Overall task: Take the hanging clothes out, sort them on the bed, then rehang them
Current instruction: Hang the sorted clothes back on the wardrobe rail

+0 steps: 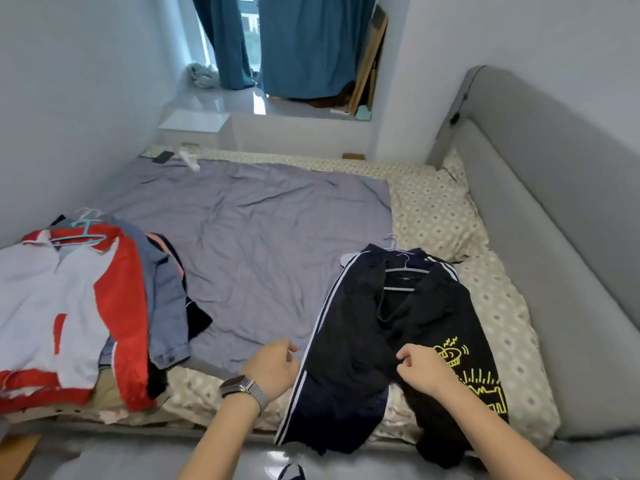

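Observation:
Two piles of clothes on hangers lie on the bed [270,237]. On the left is a red and white jacket [79,306] with a teal hanger [81,233], over a blue denim garment [166,299]. On the right a black garment [408,327] with a yellow print lies on a grey hanger [401,271], over dark trousers with white side stripes [322,341]. My left hand [273,367], with a wrist watch, hovers at the striped edge, fingers curled and holding nothing. My right hand [420,367] rests on the black garment with fingers curled; a pinch on the cloth is not clear.
A grey padded headboard [554,237] runs along the right. A patterned pillow [433,209] lies at the far right of the bed. A phone [163,156] and a white object [189,160] lie at the far edge. Blue curtains [304,43] hang beyond a white ledge.

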{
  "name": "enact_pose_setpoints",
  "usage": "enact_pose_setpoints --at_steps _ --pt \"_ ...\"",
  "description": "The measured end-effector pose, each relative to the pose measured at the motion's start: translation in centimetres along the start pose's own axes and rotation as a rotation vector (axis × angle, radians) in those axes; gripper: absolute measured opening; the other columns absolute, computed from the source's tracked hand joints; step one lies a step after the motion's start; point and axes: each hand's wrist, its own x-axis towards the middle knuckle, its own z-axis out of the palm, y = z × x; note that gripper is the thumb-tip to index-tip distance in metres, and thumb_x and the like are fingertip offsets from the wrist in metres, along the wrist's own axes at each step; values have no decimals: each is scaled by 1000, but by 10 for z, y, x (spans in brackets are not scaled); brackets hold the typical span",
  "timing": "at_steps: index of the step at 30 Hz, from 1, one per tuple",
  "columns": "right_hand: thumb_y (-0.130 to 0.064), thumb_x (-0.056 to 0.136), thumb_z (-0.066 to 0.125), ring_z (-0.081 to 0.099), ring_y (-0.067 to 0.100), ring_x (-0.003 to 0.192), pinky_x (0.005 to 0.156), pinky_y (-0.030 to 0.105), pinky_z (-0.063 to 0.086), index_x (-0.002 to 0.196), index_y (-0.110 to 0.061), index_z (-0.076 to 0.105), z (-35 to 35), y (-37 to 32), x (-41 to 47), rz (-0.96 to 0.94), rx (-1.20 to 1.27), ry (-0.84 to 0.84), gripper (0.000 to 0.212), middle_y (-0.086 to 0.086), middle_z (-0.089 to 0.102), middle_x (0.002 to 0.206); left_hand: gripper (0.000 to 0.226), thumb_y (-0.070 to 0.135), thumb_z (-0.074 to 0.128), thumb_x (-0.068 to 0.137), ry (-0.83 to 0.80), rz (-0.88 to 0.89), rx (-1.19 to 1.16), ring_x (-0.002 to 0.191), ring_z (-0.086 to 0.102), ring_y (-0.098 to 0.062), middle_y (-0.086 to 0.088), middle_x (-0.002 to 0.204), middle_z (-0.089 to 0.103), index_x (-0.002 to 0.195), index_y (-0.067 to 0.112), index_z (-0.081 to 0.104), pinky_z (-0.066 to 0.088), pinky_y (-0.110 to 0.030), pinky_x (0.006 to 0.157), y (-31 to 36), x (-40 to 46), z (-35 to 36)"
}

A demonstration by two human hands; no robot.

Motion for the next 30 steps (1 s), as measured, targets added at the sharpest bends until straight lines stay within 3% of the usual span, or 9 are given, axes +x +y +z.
enact_pose_setpoints --at_steps 7,12,15,19,22,26,30 --pt "-23 81 48 61 17 106 90 29 48 103 -27 65 -14 52 72 208 50 11 28 -6 65 111 27 25 48 92 -33 125 26 94 59 -14 5 96 60 118 19 55 45 -25 85 49 107 -8" --pt "-22 81 51 62 16 96 85 31 52 104 -27 65 -33 95 126 263 64 -17 27 -7 66 100 23 24 46 93 -63 138 36 81 55 -10 10 86 57 114 21 56 48 -29 86 74 154 16" --pt "-24 85 53 60 15 97 81 29 51 112 -26 61 -49 119 168 241 25 -58 29 -7 64 102 26 25 46 94 -105 165 129 83 52 -8 14 85 52 118 20 54 43 -21 80 93 179 33" --pt "-24 86 51 59 18 107 88 29 49 120 -24 58 -76 139 231 187 34 -108 35 -2 64 114 27 27 44 93 -99 128 143 80 51 -6 14 88 54 118 24 53 43 -21 76 138 224 55" --pt "-22 85 49 59 19 108 90 31 49 114 -25 61 -101 153 280 155 55 -106 31 -3 64 114 25 29 41 92 -60 94 149 89 58 -10 12 94 56 115 30 52 44 -24 74 176 266 74" --pt "-16 82 47 61 20 99 87 34 52 101 -12 66 -120 178 339 78 -7 -147 28 3 67 107 29 28 40 93 -97 85 208 102 57 -16 5 113 58 119 28 52 47 -30 85 215 316 102" --pt "-23 87 50 53 22 115 93 31 47 126 -20 54 -126 200 397 9 -78 -195 40 3 57 123 26 27 43 91 -82 -39 94 85 57 -9 10 97 56 111 29 57 50 -30 84 225 353 119"
